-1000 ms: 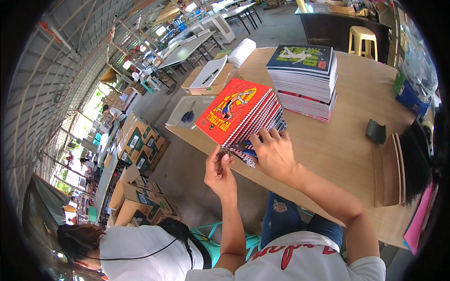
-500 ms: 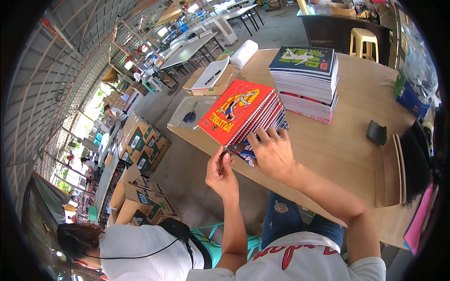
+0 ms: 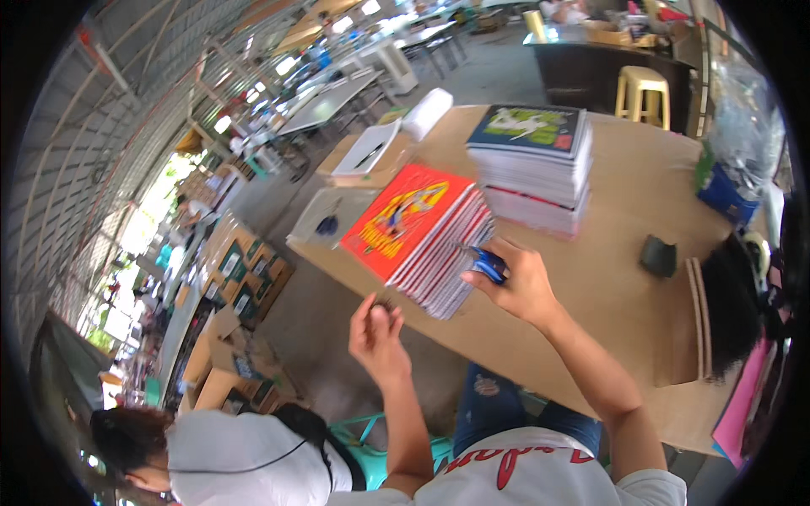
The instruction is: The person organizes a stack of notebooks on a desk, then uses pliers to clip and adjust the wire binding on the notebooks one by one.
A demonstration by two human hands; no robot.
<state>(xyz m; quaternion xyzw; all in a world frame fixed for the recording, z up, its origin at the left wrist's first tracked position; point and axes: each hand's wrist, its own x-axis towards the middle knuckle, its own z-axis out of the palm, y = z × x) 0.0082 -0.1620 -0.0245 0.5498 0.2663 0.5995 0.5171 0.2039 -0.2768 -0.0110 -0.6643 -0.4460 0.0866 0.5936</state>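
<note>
Blue-handled pliers (image 3: 488,265) sit in my right hand (image 3: 519,282), which is closed round the handles. Their tip points at the bound edges of a stack of spiral notebooks (image 3: 409,221) with a red-orange cover on top; whether it touches them I cannot tell. My left hand (image 3: 381,341) is off the table's near edge, below the stack's front corner. Its fingers are curled and pinched, with a small dark bit at the fingertips, too blurred to name. Behind and right of the red stack stands a taller stack of notebooks (image 3: 530,169) with a dark cover on top.
The wooden table (image 3: 633,194) also bears a papers-topped cardboard box (image 3: 342,164), a small dark piece (image 3: 658,255) and a black-bristled brush (image 3: 730,312). A blue bag (image 3: 727,198) stands at the right edge. A person in white (image 3: 245,451) sits close at my left.
My right hand has drawn the pliers back from the stack's front corner, up and to the right. The left hand has dropped away from the notebooks. The view has shifted a little.
</note>
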